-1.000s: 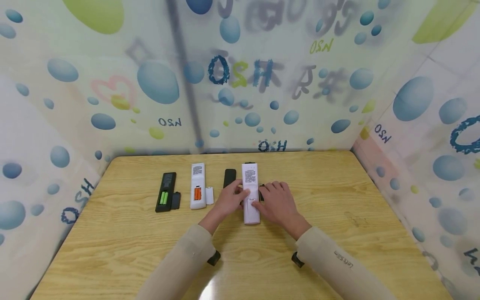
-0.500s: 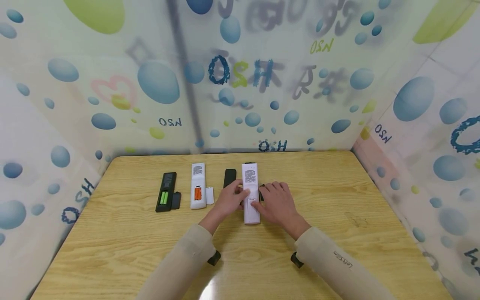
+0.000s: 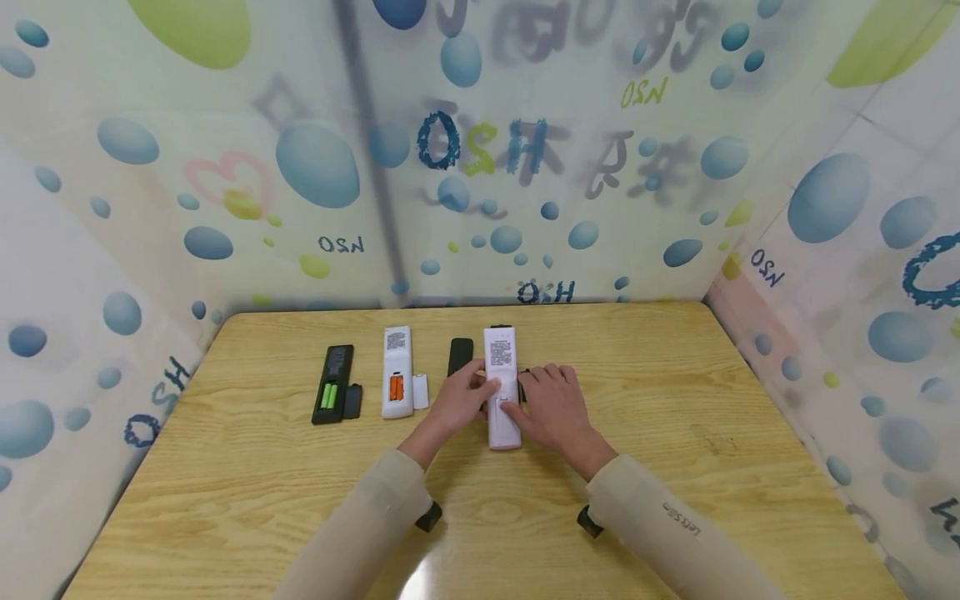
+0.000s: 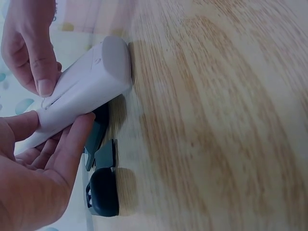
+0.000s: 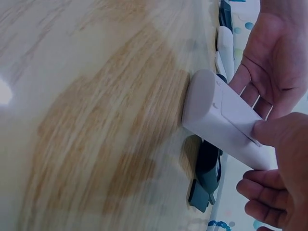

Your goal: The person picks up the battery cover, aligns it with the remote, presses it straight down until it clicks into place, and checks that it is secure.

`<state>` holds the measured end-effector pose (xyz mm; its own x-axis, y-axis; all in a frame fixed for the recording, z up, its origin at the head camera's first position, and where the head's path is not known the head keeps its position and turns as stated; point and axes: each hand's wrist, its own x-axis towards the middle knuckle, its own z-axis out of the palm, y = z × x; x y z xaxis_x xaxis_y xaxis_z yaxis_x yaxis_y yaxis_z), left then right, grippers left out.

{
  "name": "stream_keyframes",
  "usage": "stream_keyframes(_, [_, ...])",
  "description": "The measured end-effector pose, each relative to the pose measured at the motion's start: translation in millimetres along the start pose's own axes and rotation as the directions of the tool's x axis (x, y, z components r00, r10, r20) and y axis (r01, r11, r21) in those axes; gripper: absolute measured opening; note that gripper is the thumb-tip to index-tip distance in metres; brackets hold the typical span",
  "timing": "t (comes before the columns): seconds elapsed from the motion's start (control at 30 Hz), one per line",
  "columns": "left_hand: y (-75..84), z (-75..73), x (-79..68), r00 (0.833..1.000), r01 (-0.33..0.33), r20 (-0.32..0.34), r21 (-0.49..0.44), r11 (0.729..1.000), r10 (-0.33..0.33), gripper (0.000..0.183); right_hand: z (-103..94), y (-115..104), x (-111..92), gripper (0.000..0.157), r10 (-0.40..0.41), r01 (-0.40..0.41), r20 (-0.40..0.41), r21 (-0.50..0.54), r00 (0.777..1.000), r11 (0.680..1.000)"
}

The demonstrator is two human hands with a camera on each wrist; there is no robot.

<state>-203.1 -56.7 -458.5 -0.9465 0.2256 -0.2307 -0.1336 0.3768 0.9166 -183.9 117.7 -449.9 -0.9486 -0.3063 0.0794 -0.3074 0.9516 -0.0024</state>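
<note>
A white remote control [image 3: 501, 346], its printed back facing up, is held a little above the table near its middle. My left hand [image 3: 455, 395] grips it from the left, thumb on the back and fingers reaching underneath, as the left wrist view shows. My right hand [image 3: 557, 406] is at its right side. In the right wrist view the right thumb [image 5: 269, 132] presses on the closed battery cover [image 5: 238, 113], with the index finger against the remote's side and the other fingers curled. Beneath it lies a dark remote control [image 5: 208, 161], mostly hidden in the head view.
To the left lie a black remote [image 3: 337, 360] with green batteries [image 3: 328, 396] and its loose cover [image 3: 352, 402], and a white remote [image 3: 397, 354] with orange batteries [image 3: 396, 387] and its cover [image 3: 420, 392]. Another black remote [image 3: 461, 353] sits partly behind the left hand. A patterned wall [image 3: 480, 208] borders the table.
My right wrist and forearm have shifted slightly to the left. The left hand and the white remote stay almost where they were, its cover still in place.
</note>
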Motion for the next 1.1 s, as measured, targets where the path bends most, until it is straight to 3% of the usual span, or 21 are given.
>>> stream_keyframes(0.43, [2.5, 0.5, -1.0, 1.000, 0.003, -0.001, 0.004, 1.000, -0.003, 0.038, -1.9, 0.7, -0.8, 0.057, 0.007, -0.007, -0.012, 0.042, 1.000, 0.999])
stream_keyframes(0.73, [2.7, -0.6, -1.2, 1.000, 0.005, 0.003, -0.001, 1.000, -0.005, 0.038, -1.8, 0.3, 0.9, 0.065, 0.013, -0.011, -0.013, 0.079, 1.000, 0.997])
stream_keyframes(1.1, [3.3, 1.7, -3.2, 1.000, 0.000, -0.014, 0.007, 1.000, 0.000, 0.038, -0.8, -0.8, 8.9, 0.052, 0.064, -0.064, 0.007, 0.136, 0.998, 0.989])
